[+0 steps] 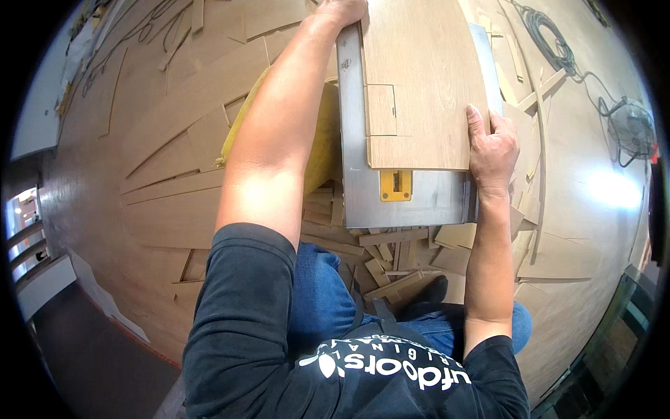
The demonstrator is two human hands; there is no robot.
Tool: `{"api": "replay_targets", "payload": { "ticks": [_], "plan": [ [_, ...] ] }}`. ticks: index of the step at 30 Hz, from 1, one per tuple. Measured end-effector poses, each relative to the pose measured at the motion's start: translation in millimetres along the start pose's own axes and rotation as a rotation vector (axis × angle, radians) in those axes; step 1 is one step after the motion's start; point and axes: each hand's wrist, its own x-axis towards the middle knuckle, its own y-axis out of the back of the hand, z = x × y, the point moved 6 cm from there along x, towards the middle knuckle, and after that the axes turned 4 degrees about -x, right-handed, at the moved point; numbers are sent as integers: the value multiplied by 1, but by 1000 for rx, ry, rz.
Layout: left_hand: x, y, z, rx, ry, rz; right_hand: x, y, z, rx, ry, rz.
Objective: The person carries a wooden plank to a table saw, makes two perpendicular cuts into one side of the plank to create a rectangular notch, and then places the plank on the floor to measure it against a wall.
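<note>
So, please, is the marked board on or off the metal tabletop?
On: the marked board overlaps the metal tabletop, which shows along both sides.

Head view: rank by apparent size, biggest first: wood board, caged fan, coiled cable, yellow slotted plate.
1. Wood board
2. Caged fan and coiled cable: too alike to rank
3. Yellow slotted plate: smallest by its visible part; the board may cover some.

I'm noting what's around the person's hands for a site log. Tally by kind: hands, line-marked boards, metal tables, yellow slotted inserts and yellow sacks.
Hands: 2 (left hand, right hand)
Line-marked board: 1
Metal table: 1
Yellow slotted insert: 1
Yellow sack: 1
Total: 6
</note>
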Motion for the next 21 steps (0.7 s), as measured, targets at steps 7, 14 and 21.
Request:
{"api": "replay_targets", "payload": {
  "ticks": [7, 14, 21],
  "plan": [
    [-5, 5, 8, -63, -196, 35, 2, 1, -2, 1, 15, 19],
    [-3, 3, -26, 308, -163, -21, 2, 0, -18, 33, 13, -52],
    [0, 4, -27, 67, -31, -18, 3, -6, -9, 12, 37, -26]
  ]
}}
